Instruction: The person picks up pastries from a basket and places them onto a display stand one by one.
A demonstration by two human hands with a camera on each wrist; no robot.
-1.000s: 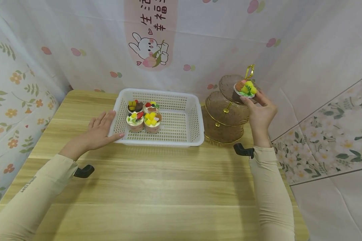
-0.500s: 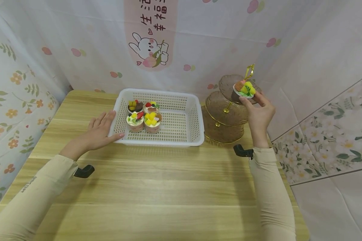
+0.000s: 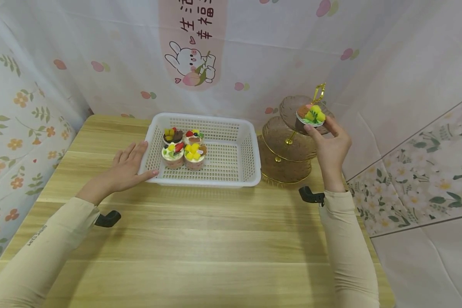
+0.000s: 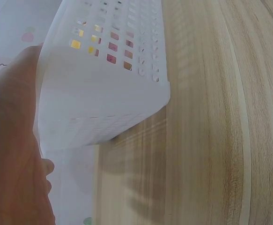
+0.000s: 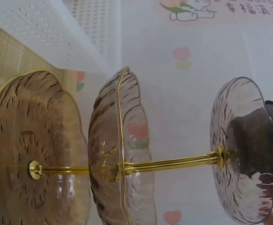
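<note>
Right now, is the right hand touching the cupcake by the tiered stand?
Touching. The head view shows the right hand pinching the cupcake by its side with its fingers.

From my end I see a pale yellow-brown wood-grain table, its planks running left to right and its back left corner rounded. Directly on it, towards the back, I have a white rectangular plastic basket with perforated walls, standing upright, its long side roughly along the planks. Just to the right of that stands a three-tier stand of brownish, see-through scalloped plates on a gold-coloured stem, also upright. I can't tell whether basket and stand touch. Soft shadows fall across the wood.
</note>
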